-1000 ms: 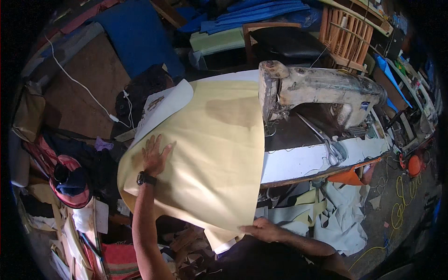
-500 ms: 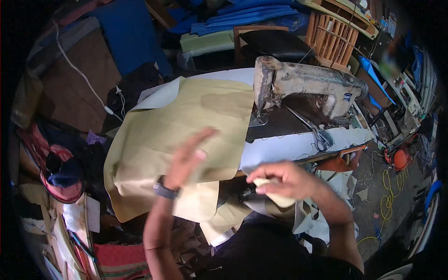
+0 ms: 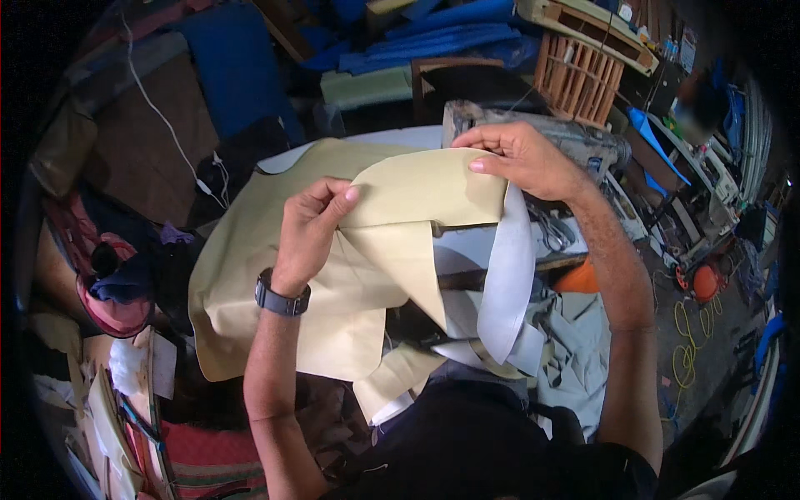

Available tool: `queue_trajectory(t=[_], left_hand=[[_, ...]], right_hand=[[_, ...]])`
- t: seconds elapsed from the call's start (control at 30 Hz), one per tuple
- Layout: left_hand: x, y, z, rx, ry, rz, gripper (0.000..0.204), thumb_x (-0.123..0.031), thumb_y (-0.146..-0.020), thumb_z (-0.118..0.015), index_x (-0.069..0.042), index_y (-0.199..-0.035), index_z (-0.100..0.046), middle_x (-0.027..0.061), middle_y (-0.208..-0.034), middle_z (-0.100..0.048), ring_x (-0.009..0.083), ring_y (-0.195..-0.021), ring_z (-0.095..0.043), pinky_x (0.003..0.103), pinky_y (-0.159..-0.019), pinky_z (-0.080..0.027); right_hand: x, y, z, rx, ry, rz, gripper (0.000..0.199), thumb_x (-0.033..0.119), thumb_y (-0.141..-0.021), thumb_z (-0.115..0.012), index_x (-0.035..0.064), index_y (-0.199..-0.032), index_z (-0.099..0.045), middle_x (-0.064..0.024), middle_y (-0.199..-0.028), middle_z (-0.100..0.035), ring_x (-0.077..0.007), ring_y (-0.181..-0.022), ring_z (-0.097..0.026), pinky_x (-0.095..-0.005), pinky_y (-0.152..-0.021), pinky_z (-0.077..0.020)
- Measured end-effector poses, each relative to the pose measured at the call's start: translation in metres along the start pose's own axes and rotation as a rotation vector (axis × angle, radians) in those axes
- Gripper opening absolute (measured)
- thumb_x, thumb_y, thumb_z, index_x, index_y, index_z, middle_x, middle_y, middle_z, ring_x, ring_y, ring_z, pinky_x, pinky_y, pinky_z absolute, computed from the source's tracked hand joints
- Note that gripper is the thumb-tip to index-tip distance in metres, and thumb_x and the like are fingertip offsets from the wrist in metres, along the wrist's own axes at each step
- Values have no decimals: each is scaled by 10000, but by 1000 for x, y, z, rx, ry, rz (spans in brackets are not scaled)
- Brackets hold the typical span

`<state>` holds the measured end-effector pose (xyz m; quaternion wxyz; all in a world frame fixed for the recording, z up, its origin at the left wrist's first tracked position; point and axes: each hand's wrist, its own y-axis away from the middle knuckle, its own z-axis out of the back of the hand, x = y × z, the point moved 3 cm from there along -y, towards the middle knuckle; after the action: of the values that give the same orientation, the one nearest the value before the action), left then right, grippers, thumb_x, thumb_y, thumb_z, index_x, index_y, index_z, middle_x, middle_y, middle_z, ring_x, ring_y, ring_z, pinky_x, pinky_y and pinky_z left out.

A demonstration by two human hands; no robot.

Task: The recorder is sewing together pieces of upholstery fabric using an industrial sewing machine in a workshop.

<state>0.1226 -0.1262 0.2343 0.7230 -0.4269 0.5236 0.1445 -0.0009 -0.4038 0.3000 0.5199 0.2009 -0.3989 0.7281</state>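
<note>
Between my two hands hangs a cut piece of cream upholstery vinyl (image 3: pixel 429 185), its edge pinched at both ends. My left hand (image 3: pixel 315 223), with a dark watch on the wrist, closes thumb and fingers on the left end. The right end is pinched by my right hand (image 3: pixel 523 160), in front of the sewing machine (image 3: pixel 596 143). From that end a strip with a white backing (image 3: pixel 508 287) drops toward my lap. A large cream vinyl sheet (image 3: pixel 250 250) lies spread over the machine table, below and beside my left hand.
Scissors (image 3: pixel 557 233) lie on the table by the machine. Pale vinyl scraps (image 3: pixel 575 342) are heaped at my lap's right side. Blue padding sheets (image 3: pixel 450 42) and a slatted wooden frame (image 3: pixel 577 75) stand behind. A yellow cord (image 3: pixel 687 333) runs along the floor at right.
Both hands have risen, the right one from near my lap to before the machine. The cream piece it held bunched is now spread out, and the left hand has taken its other end.
</note>
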Motion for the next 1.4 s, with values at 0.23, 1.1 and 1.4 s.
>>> queue_trajectory(t=[0.23,1.1,1.4], left_hand=[[-34,-30,7,-39,2,-57,215,-247,-994,-720,-39,-1045,-726,-25,-928,-697,36,-829,-585,210,-760,-475],[-226,-46,103,-487,-773,-469,401,-356,-1027,-656,-42,-1274,-685,68,-1079,-740,94,-913,-691,248,-775,-554],[-286,-41,228,-700,-932,-326,535,-436,-983,-699,-8,-1304,-682,119,-1095,-744,150,-946,-695,289,-834,-537]], right_hand=[[15,-11,16,-57,42,44,249,167,-1032,-609,-28,-1166,-686,-39,-956,-701,-94,-903,-604,-301,-854,-522],[-2,-58,-17,-164,513,-75,301,173,-803,-787,-64,-980,-732,-241,-905,-734,-382,-876,-734,-423,-777,-566],[-34,-103,17,-352,606,69,199,172,-898,-697,-2,-994,-684,-149,-879,-726,-285,-804,-713,-408,-735,-547]])
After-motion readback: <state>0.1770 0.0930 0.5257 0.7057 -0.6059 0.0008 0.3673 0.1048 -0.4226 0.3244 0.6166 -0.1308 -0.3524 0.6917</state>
